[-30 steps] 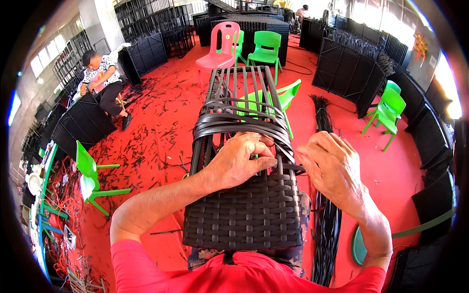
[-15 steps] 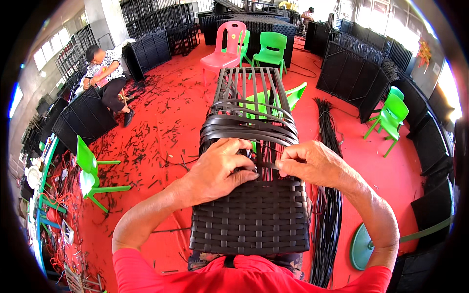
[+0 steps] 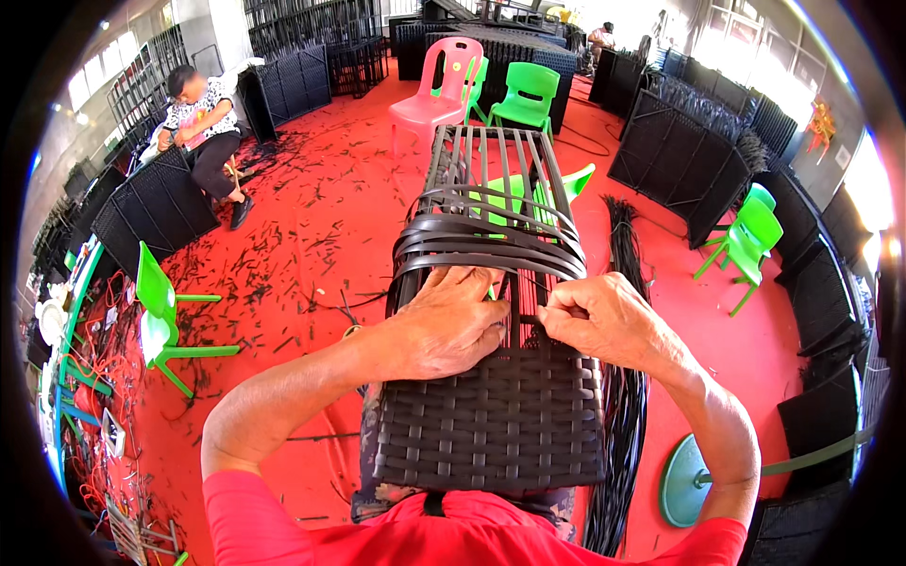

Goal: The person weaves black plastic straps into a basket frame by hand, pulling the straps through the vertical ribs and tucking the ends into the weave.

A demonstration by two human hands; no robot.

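Loose black strips (image 3: 486,241) arch over the frame (image 3: 491,160) ahead (open red floor (image 3: 311,236) leftward).

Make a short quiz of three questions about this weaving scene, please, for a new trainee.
1. True or false: the left hand rests flat on the black woven plastic-wicker panel.
2. The right hand pinches: A) a black strip at the weave's edge, B) a green plastic chair, C) a teal round disc.
3. What lies on the red floor to the right of the panel?

Key: 1 true. 2 A. 3 a long bundle of loose black strips.
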